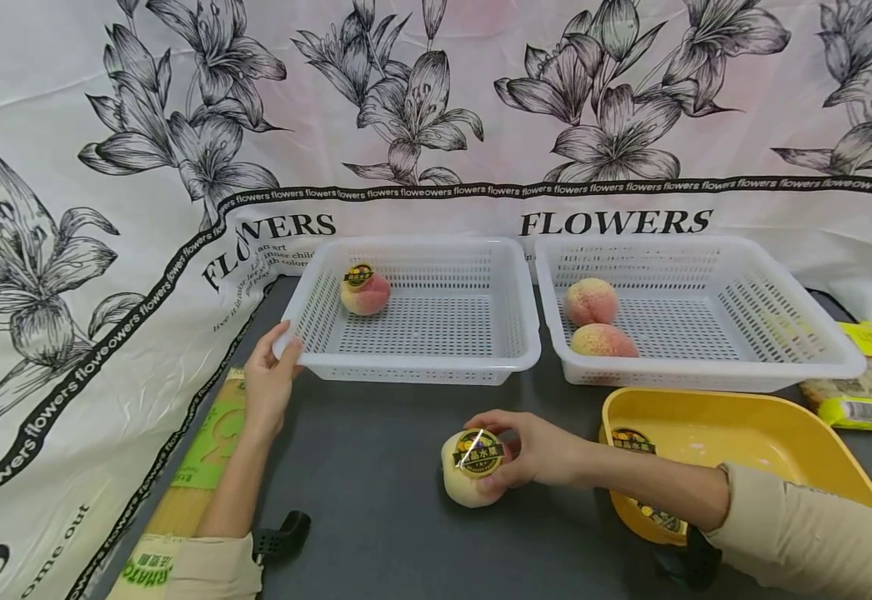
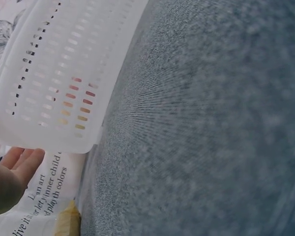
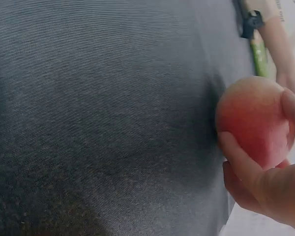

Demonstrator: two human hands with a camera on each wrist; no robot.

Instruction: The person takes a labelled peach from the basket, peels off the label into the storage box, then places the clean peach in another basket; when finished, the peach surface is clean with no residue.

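Observation:
My right hand (image 1: 529,450) grips a peach (image 1: 458,479) with a black-and-gold sticker, above the dark tabletop. In the right wrist view, the thumb and fingers curl round the red side of this peach (image 3: 253,123). On the left, my left hand (image 1: 271,375) holds the front left corner of a white plastic basket (image 1: 413,372). Fingers (image 2: 32,164) show beside the basket's end wall in the left wrist view. One stickered peach (image 1: 365,296) lies inside that basket, near its back left.
A second white basket (image 1: 706,375), at the right, has two peaches (image 1: 591,302) along its left side. In front of it, a yellow bin (image 1: 744,417) contains stickered items, partly behind the right forearm. Packaged noodles (image 1: 203,450) lie at the left; a yellow-labelled bag (image 1: 864,392) lies far right.

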